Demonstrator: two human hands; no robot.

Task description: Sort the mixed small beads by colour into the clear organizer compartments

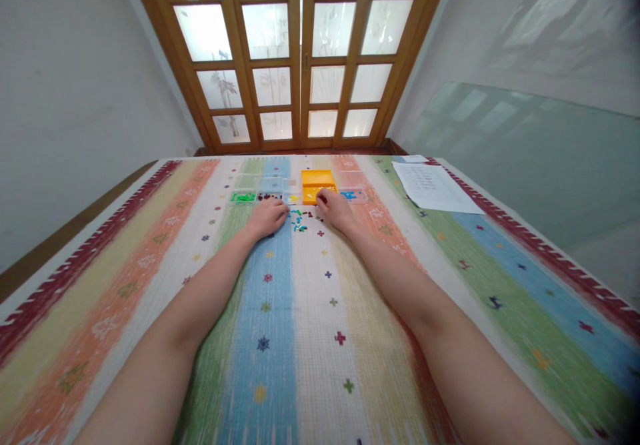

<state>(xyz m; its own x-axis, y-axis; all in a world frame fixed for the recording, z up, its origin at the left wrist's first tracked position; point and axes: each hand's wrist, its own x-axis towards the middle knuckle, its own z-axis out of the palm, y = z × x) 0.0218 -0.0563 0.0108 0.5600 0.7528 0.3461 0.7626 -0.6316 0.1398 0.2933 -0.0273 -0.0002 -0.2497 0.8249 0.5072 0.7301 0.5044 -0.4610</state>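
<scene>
My left hand rests on the cloth with its fingers curled together, just left of a loose pile of small coloured pieces. Whatever its fingertips may hold is too small to make out. At the front edge of an open yellow box is my right hand, its fingers pinched together; anything in them is hidden. Beyond my left hand stand clear boxes with green pieces and dark red pieces. Small yellow pieces lie left of the yellow box, blue pieces to its right.
A striped, patterned tablecloth covers the table. Printed paper sheets lie at the far right. Behind the table are wooden doors with glass panes, and a glass panel leans along the right wall.
</scene>
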